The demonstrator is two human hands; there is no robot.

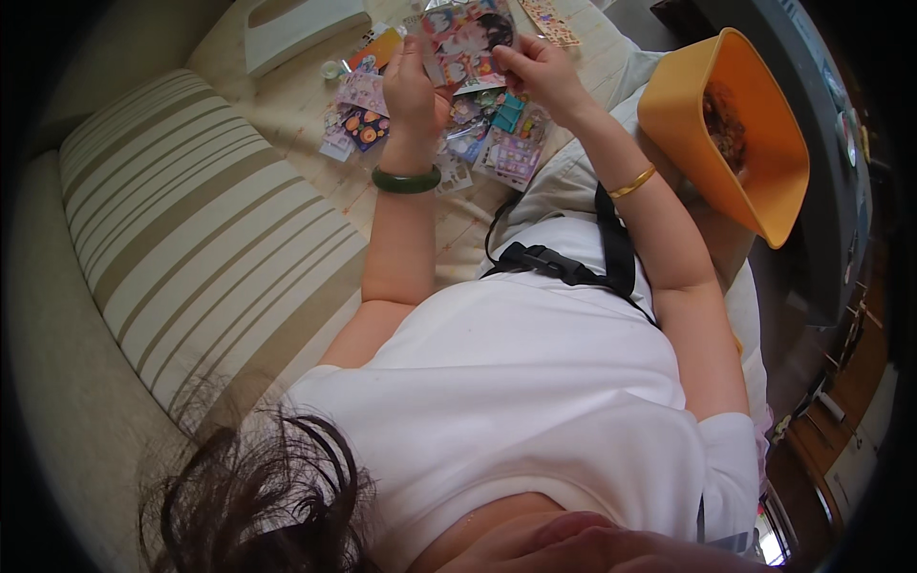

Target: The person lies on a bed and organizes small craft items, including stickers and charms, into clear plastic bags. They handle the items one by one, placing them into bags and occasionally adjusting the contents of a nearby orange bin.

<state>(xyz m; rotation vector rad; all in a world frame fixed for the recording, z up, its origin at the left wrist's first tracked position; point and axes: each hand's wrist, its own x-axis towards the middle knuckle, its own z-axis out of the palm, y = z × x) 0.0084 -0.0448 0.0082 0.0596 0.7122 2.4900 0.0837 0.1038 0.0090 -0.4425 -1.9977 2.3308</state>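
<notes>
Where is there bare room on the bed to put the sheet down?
Bare bedcover lies between the striped pillow and the sticker pile, and again below the pile near the left forearm. It is crowded under both hands, left hand and right hand, which hold the sticker sheet. The orange bin blocks the right.

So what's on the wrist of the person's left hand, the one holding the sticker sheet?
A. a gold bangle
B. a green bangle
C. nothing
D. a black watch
B: the left hand, pinching the sticker sheet, wears a green bangle; the gold bangle is on the right hand.
</notes>
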